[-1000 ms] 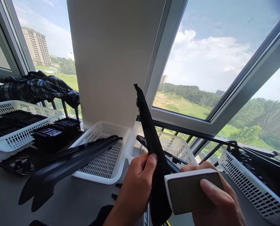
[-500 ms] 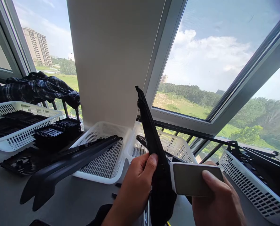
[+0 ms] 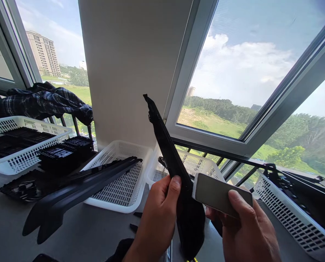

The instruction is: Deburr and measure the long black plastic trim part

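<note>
My left hand is closed round a long black plastic trim piece, its thumb on the near face. The piece leans up and to the left, narrow hooked tip at the top and broad end at the bottom. My right hand grips a flat grey rectangular block with a white edge, thumb on its face. The block's left end is against or just in front of the trim piece's right edge; I cannot tell whether they touch. The right fingers are partly hidden behind the block.
Two similar long black trims lie across a white plastic basket. Another white basket stands behind the held piece. At left are black grid-like parts and a filled basket; at right, a basket of black parts.
The trim piece's top has tilted further left. The block has shifted slightly left and up, and now slants down toward its right end.
</note>
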A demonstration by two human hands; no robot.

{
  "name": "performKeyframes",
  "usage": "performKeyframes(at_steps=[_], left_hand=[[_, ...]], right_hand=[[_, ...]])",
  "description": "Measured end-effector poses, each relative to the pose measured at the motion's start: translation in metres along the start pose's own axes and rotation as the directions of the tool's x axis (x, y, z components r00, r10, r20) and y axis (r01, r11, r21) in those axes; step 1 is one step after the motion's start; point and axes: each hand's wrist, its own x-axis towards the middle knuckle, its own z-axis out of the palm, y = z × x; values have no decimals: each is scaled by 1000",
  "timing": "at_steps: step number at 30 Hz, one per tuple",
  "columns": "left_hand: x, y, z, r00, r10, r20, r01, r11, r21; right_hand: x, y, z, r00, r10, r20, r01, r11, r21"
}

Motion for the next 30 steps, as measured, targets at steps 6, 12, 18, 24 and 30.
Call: performKeyframes(at_steps=[6,12,18,24,30], left_hand=[[3,-7,-5,993,3,-119,-12,997,-70],[0,-6,1,998,-10,58,14,998,-68],[1,-9,4,997,-12,74,14,999,-35],[0,-7,5,995,-8,100,9,1000,-14],[0,-7,4,996,-3,85,4,1000,-14]], right_hand=[[3,-4,-8,994,-112,-12,110,990,-92],[-6,-13,10,993,-3,118,-15,988,151],[-2,-19,9,979,9,202,-42,986,160],[0,-16,0,989,6,147,-25,991,132],[-2,-14,2,971,76,225,-118,977,177]])
